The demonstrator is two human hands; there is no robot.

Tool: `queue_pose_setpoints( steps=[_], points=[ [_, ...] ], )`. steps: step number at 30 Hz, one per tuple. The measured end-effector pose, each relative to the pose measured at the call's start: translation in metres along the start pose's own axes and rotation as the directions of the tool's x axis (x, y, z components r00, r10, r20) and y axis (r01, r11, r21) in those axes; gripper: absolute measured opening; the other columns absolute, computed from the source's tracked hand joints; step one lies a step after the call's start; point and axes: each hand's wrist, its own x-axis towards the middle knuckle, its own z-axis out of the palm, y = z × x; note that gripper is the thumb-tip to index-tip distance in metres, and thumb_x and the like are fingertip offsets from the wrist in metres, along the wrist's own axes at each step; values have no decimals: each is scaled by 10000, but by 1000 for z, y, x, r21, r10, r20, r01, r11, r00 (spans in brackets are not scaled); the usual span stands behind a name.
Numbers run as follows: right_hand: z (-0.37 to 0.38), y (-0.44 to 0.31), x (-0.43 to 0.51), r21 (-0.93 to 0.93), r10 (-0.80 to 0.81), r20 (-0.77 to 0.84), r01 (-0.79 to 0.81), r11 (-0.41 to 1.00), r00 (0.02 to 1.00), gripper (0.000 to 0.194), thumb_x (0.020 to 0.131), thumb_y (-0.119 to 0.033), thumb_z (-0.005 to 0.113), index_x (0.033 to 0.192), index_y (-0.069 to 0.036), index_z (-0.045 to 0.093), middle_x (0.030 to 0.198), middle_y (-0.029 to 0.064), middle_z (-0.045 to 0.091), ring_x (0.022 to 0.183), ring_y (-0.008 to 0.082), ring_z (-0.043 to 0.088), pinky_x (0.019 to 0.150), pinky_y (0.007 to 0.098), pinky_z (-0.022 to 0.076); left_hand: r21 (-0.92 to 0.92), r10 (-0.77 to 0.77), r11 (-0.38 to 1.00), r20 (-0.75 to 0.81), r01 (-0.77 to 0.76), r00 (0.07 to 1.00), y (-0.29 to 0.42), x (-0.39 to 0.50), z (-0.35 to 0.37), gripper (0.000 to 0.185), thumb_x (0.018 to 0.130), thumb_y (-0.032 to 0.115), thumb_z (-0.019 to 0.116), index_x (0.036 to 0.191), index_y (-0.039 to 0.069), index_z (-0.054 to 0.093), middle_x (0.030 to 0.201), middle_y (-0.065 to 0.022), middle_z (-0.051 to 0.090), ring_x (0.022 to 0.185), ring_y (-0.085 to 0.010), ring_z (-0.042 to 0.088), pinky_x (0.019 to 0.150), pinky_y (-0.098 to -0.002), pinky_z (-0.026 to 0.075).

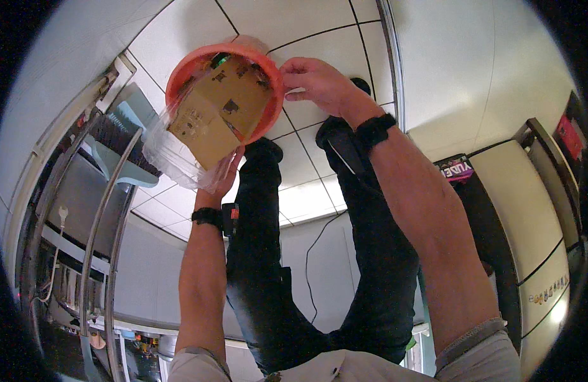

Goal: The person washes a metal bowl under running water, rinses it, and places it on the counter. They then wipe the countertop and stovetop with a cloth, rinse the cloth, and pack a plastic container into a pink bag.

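A round red plastic bin (pixel 278 105) stands on the tiled floor, with a flattened piece of brown cardboard (pixel 222 112) lying across its opening. Clear plastic film (pixel 167 153) hangs over the bin's lower left side. My right hand (pixel 313 86) is at the bin's right rim, its fingers curled close to the edge; whether they grip the rim is unclear. My left hand (pixel 223 180) is below the bin, under the film and the cardboard's lower end, and its fingers are partly hidden there. Both wrists wear black bands.
At the left, a metal-framed rack (pixel 103 200) stands near a light blue dustpan (pixel 124 169) and a dark-bristled brush. A metal door track (pixel 394 62) runs along the floor's right side. A dark cable (pixel 307 258) hangs behind my legs. A cream cabinet or appliance (pixel 518 200) is at the right.
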Motion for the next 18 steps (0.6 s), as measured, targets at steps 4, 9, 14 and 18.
queue_pose_setpoints(
  steps=[4,9,14,18],
  points=[
    [-6,6,7,-6,-28,-20,28,1000,999,211,1060,-308,672,1141,-123,734,1046,-36,714,956,115,639,860,301,517,400,44,916,-31,-28,999,8,0,5,360,1080,152,646,1421,38,627,1467,-122,675,1364,-288,623,1249,-462,453],
    [-1,9,12,-30,-42,-27,41,999,999,243,1083,-304,621,1189,-105,713,1081,-8,710,946,118,641,858,320,533,914,197,383,63,-136,978,20,-4,23,300,1009,43,701,1307,10,688,1439,-174,690,1340,-319,637,1264,-510,441],
    [1,23,17,319,-17,-49,31,947,999,217,1100,-228,589,1182,-79,723,1067,25,740,978,150,691,934,386,594,-154,-103,984,-110,86,989,22,-1,28,325,1008,43,697,1332,20,678,1462,-174,677,1352,-328,632,1251,-506,455],
    [-15,45,31,172,-205,65,191,966,977,211,1085,-201,621,1173,-45,733,1111,53,767,1030,182,724,983,387,605,861,9,508,-32,23,999,12,6,16,416,1031,75,677,1440,26,622,1533,-182,635,1388,-333,615,1248,-514,458]
  ],
)
